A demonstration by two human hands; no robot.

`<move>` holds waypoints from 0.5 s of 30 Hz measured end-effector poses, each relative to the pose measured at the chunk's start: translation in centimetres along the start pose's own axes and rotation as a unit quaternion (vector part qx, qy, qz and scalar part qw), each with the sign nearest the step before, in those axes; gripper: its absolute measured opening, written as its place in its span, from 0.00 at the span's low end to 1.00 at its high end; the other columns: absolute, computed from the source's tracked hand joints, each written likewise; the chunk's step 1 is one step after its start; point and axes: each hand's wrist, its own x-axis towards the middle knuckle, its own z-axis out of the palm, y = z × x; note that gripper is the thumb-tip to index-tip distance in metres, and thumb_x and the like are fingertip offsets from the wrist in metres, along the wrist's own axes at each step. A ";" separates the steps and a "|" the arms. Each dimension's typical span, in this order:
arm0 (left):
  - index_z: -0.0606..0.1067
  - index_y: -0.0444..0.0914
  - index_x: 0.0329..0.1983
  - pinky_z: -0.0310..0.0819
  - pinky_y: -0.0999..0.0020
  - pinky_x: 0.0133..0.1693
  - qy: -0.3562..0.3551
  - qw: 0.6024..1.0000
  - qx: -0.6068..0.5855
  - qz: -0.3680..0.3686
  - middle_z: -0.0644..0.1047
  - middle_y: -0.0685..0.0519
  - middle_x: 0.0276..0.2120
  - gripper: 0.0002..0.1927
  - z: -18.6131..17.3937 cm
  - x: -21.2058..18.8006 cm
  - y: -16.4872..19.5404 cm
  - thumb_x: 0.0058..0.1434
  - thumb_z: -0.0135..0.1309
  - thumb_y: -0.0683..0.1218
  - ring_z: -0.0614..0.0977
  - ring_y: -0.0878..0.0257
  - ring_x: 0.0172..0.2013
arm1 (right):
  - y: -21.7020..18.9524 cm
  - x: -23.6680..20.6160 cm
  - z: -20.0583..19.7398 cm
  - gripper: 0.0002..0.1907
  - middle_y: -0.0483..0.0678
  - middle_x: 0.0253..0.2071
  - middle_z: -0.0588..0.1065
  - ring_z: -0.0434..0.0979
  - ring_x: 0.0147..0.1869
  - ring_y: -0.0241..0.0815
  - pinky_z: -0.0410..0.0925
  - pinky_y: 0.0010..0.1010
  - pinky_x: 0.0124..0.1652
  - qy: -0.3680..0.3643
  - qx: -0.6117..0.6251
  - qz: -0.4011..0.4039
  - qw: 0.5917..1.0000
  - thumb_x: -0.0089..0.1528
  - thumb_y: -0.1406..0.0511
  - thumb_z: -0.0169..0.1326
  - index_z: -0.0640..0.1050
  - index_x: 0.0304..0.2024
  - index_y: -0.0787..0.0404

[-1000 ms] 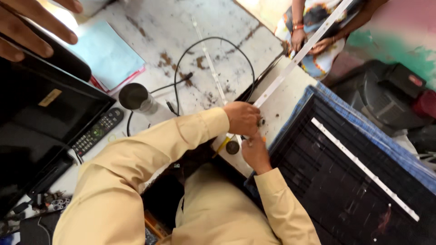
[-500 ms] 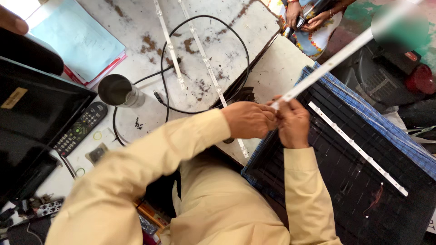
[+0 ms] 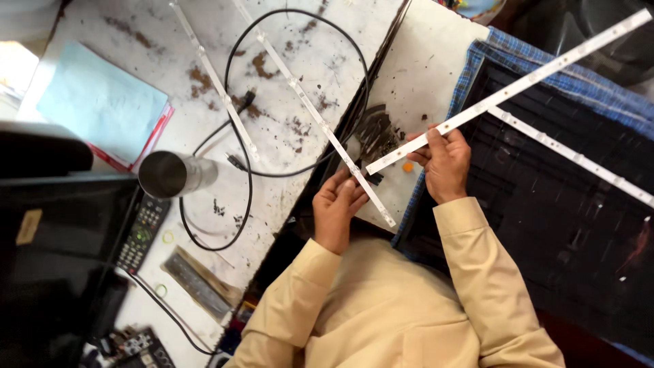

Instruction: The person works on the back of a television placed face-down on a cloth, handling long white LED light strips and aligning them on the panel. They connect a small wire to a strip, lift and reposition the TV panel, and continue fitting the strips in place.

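My right hand (image 3: 444, 162) grips the near end of a long white LED strip (image 3: 518, 85) that slants up to the far right over a black panel (image 3: 545, 225). My left hand (image 3: 337, 204) pinches a second white LED strip (image 3: 306, 102), which lies diagonally across the stained white table (image 3: 300, 41) and crosses under the first one's end. Both sleeves are beige. A small orange bit (image 3: 407, 166) lies between the hands.
A third strip (image 3: 214, 82) lies on the table beside a looped black cable (image 3: 238, 157). Another strip (image 3: 572, 153) rests on the black panel over a blue checked cloth (image 3: 477, 61). Steel cup (image 3: 174, 174), remote (image 3: 139, 235), blue paper (image 3: 102, 102) and a dark screen (image 3: 48, 272) sit left.
My hands were together on the end of one strip; now they are apart, the right still holding that strip, the left lower down on another strip on the table.
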 end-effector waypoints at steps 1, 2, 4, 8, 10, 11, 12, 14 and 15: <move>0.69 0.28 0.63 0.83 0.63 0.49 -0.010 1.000 -0.007 0.004 0.80 0.42 0.52 0.21 0.2 0.3 0.1 0.70 0.48 0.43 0.84 0.54 0.48 | 0.0 0.1 0.4 0.11 0.59 0.43 0.80 0.84 0.39 0.43 0.78 0.29 0.38 0.003 -0.002 0.003 1.000 0.74 0.63 0.49 0.70 0.52 0.66; 0.69 0.28 0.62 0.83 0.62 0.48 -0.006 1.000 -0.009 -0.003 0.80 0.42 0.51 0.20 0.4 0.6 0.2 0.70 0.48 0.43 0.85 0.54 0.48 | 0.0 0.2 0.7 0.12 0.59 0.43 0.80 0.84 0.38 0.42 0.78 0.28 0.37 0.004 -0.004 0.005 1.000 0.73 0.63 0.49 0.70 0.52 0.66; 0.70 0.28 0.61 0.83 0.62 0.47 0.004 1.000 -0.013 -0.015 0.80 0.42 0.50 0.20 0.6 0.9 0.6 0.70 0.48 0.43 0.85 0.53 0.48 | -0.1 0.5 1.4 0.12 0.59 0.43 0.80 0.83 0.37 0.41 0.78 0.28 0.37 0.005 -0.008 0.009 1.000 0.73 0.62 0.49 0.70 0.53 0.65; 0.72 0.26 0.59 0.83 0.63 0.47 0.011 1.000 0.013 -0.020 0.82 0.42 0.49 0.18 1.1 1.4 1.2 0.71 0.49 0.42 0.85 0.54 0.48 | -0.2 1.6 2.7 0.12 0.59 0.42 0.80 0.84 0.38 0.41 0.78 0.28 0.36 0.003 -0.018 0.011 1.000 0.73 0.62 0.48 0.70 0.52 0.66; 0.72 0.26 0.58 0.83 0.63 0.47 0.008 1.000 0.018 -0.022 0.82 0.43 0.48 0.17 1.3 1.6 1.4 0.70 0.50 0.42 0.85 0.54 0.48 | -0.1 2.0 3.2 0.12 0.59 0.42 0.80 0.84 0.38 0.41 0.78 0.27 0.36 0.003 -0.022 0.010 1.000 0.73 0.63 0.48 0.70 0.51 0.66; 0.72 0.26 0.58 0.83 0.63 0.47 0.007 1.000 0.012 -0.021 0.82 0.42 0.48 0.17 1.4 1.7 1.4 0.70 0.50 0.42 0.85 0.54 0.48 | -0.1 2.1 3.4 0.11 0.59 0.42 0.80 0.84 0.38 0.41 0.78 0.27 0.36 0.003 -0.023 0.007 1.000 0.74 0.63 0.48 0.70 0.51 0.66; 0.71 0.26 0.59 0.83 0.62 0.47 0.005 1.000 0.007 -0.019 0.82 0.42 0.48 0.17 1.5 1.7 1.5 0.70 0.51 0.41 0.85 0.54 0.47 | -0.1 2.1 3.6 0.11 0.59 0.42 0.80 0.84 0.38 0.41 0.78 0.27 0.36 0.001 -0.024 0.004 1.000 0.74 0.63 0.48 0.70 0.51 0.66; 0.71 0.28 0.60 0.84 0.62 0.46 0.008 1.000 0.008 -0.020 0.81 0.43 0.49 0.18 1.5 1.7 1.7 0.69 0.51 0.40 0.85 0.54 0.47 | -0.2 2.1 3.9 0.11 0.58 0.42 0.80 0.84 0.38 0.40 0.78 0.27 0.36 -0.004 -0.033 -0.002 0.999 0.74 0.63 0.47 0.70 0.51 0.66; 0.71 0.29 0.60 0.84 0.62 0.46 0.011 1.000 0.015 -0.022 0.81 0.45 0.50 0.18 1.5 1.7 1.9 0.68 0.51 0.40 0.85 0.55 0.47 | -0.3 2.1 4.0 0.11 0.58 0.42 0.80 0.84 0.38 0.40 0.78 0.27 0.37 -0.007 -0.038 -0.005 0.999 0.74 0.63 0.47 0.69 0.51 0.66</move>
